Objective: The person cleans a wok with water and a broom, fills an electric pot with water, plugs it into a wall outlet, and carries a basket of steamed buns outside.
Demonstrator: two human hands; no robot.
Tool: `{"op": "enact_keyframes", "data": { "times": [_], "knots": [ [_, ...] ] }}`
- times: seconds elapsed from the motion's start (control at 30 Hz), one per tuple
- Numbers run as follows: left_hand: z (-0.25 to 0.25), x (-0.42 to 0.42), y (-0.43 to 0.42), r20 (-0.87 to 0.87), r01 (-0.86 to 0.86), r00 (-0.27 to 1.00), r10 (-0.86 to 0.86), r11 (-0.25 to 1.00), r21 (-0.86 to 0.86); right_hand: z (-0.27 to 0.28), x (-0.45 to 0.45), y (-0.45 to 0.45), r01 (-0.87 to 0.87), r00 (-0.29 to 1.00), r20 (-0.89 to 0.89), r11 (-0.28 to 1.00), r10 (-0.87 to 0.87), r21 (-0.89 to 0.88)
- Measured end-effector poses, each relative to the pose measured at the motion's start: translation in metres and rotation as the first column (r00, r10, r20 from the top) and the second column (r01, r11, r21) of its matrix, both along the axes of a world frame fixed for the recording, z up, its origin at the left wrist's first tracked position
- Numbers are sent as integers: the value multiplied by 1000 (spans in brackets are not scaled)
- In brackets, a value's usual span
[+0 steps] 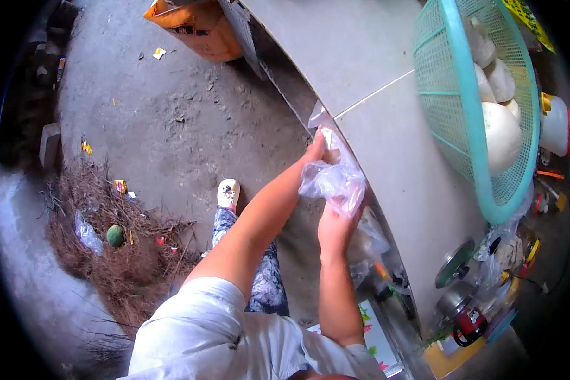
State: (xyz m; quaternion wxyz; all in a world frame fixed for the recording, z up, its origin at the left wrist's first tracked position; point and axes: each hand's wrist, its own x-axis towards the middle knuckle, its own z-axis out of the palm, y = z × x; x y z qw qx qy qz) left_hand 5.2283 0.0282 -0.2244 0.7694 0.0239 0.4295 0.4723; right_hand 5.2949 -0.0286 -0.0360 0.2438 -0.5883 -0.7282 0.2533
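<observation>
A thin, clear plastic bag (333, 180) is crumpled between my two hands, beside the edge of the tiled counter (386, 126). My left hand (321, 144) is at the bag's upper part, its fingers closed on the plastic. Lower down, my right hand (342, 218) grips the bag's other end, with the fingers partly covered by the film. On the counter to the right, a green mesh basket (446, 95) stands tilted in view and holds several pale, rounded pieces that look like dough or buns (501, 136).
An orange bucket-like container (202, 31) stands at the top. Brushwood (114, 253) with a green round fruit (115, 235) lies at the left. A glass lid (455, 263), a red pot (470, 323) and a red-lidded jar (556, 125) are at the right.
</observation>
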Motion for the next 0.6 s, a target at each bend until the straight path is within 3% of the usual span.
{"op": "enact_keyframes", "data": {
  "times": [0.07, 0.13, 0.27, 0.3, 0.33, 0.37, 0.4, 0.47, 0.53, 0.57, 0.6],
  "knots": [
    [2, 0, 2, -53, 72, 996, -73, 997, -11, -33, 11, 7, 34, 997, 72, 999, -35, 24],
    [4, -5, -4, -99, 142, 984, -145, 989, -36, -47, 16, 22, 135, 991, 27, 965, -132, -223],
    [6, -17, -33, -149, 224, 961, -234, 971, -82, -76, 4, 39, 172, 973, 185, 964, -136, -201],
    [-5, -17, -41, -126, 250, 954, -271, 955, -156, -95, 8, 42, 183, 972, 185, 964, -147, -195],
    [-10, -18, -50, -100, 279, 946, -307, 933, -229, -117, 15, 47, 240, 971, 69, 929, -230, -281],
    [-2, -25, -61, -105, 315, 934, -342, 925, -212, -121, 16, 49, 282, 946, -43, 886, -320, -368],
    [8, -34, -76, -112, 352, 919, -377, 915, -195, -123, 19, 47, 297, 941, -45, 885, -334, -360],
    [16, -47, -118, -121, 305, 941, -316, 947, -104, -116, 16, 38, 311, 950, 74, 895, -304, -321],
    [32, -65, -165, -180, 256, 928, -328, 907, -334, -107, 10, 24, 367, 929, 150, 883, -337, -291],
    [-46, -74, -225, -375, 313, 836, -401, 909, -276, -108, 12, 10, 332, 943, 64, 903, -327, -273],
    [-9, -94, -245, -340, 317, 826, -449, 870, -378, -96, 17, -6, 297, 947, -25, 905, -319, -305]
  ]
}}
